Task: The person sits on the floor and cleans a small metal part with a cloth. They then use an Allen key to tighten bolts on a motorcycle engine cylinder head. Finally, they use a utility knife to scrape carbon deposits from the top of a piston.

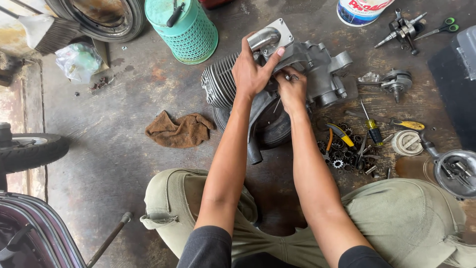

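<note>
Nearest, a brown rag lies left of the arms. Beyond, the right hand pinches a small metal part against the engine on the floor mid-scene; the left hand grasps its curved metal pipe. Farther left stands a green basket.

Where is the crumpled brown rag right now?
The crumpled brown rag lies on the floor left of the grey finned engine, beside the left hand's forearm.

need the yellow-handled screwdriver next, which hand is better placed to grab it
Right, probably. The right hand works at the engine's near side, closer to the screwdriver lying off to its right. The left hand steadies the elbow pipe on top.
</note>
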